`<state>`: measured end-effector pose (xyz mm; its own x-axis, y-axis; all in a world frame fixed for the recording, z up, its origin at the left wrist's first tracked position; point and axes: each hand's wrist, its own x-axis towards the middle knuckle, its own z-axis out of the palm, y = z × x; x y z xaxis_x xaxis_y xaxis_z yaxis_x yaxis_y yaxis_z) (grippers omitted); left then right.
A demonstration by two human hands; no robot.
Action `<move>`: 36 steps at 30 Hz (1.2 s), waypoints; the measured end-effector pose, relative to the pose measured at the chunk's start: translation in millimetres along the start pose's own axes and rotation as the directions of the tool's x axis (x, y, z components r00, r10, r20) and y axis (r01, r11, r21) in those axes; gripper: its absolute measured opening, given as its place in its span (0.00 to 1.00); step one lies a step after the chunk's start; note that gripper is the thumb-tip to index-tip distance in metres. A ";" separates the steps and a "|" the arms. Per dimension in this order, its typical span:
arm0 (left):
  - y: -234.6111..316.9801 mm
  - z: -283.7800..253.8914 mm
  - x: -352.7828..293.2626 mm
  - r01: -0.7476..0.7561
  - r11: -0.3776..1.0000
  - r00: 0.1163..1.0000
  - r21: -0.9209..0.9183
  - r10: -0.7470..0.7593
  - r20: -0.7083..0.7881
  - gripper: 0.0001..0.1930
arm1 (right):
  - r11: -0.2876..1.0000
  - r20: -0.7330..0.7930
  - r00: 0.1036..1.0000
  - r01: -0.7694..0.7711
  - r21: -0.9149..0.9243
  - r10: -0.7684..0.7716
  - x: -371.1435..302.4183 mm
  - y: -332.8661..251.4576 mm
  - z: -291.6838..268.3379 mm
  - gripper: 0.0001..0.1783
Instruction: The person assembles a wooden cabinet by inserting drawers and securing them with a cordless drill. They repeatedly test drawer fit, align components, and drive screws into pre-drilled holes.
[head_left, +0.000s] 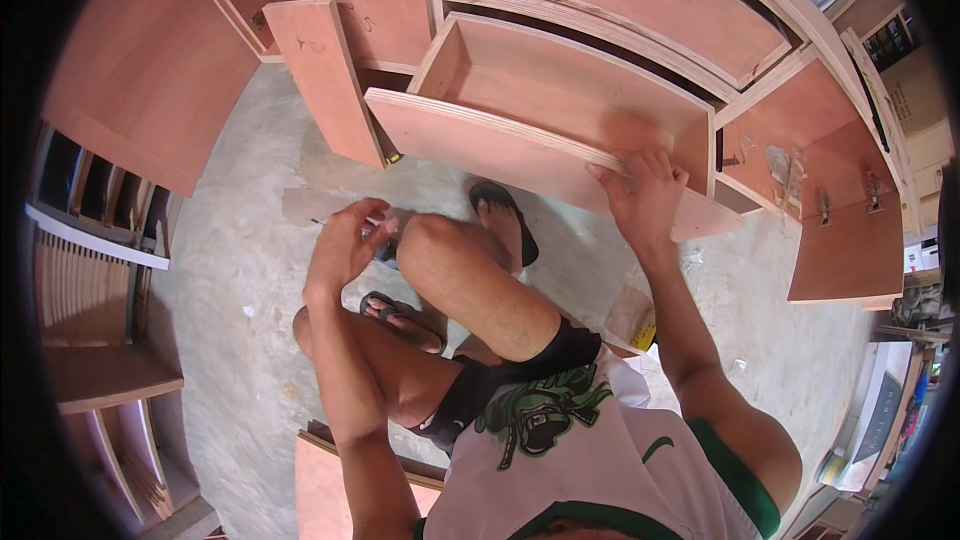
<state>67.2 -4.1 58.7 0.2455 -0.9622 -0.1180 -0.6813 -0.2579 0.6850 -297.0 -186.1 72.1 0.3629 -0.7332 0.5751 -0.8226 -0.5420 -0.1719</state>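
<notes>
A plywood drawer is pulled partly out of a pinkish wooden cabinet, and its wide front panel faces me. My right hand is closed over the top edge of that panel, toward its right end. My left hand hovers above my knee with loosely curled fingers apart, and no object shows between them. A small dark thing, too small to name, shows beside that hand. A loose-looking wooden panel leans against the cabinet, left of the drawer.
At the right, a cabinet door with metal hinges hangs open. A shut-looking drawer front lies beyond the open one. Shelving stands along the left. A yellow object and another wooden board lie close to my body.
</notes>
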 end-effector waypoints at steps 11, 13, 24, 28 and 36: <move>92.3 -10.3 74.0 -0.348 0.823 0.713 0.448 0.543 -0.444 0.23 | 0.990 -0.020 0.999 -0.043 0.131 0.046 -13.6 21.2 -35.7 0.23; 91.6 -2.8 90.3 -0.383 0.772 0.721 0.508 0.593 -0.358 0.25 | 0.986 -0.079 0.988 -0.125 0.107 0.133 -21.2 49.0 -60.1 0.23; 97.4 28.3 157.5 -0.522 0.679 0.741 0.516 0.661 -0.120 0.24 | 0.979 0.014 0.981 -0.193 0.065 0.192 -29.0 111.7 -59.6 0.16; 91.6 32.7 137.9 -0.549 0.675 0.713 0.493 0.686 -0.146 0.25 | 0.969 0.060 0.972 -0.233 0.077 0.228 -46.6 106.3 -68.2 0.17; 94.8 29.9 130.7 -0.511 0.728 0.773 0.458 0.622 -0.125 0.24 | 0.964 0.056 0.972 -0.234 0.128 0.228 -47.6 99.4 -77.2 0.18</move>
<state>14.1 -156.9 86.7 -0.1473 -0.8933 0.4247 -0.9370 0.2635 0.2293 -429.9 -173.4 89.4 0.1894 -0.8595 0.4747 -0.8218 -0.4034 -0.4025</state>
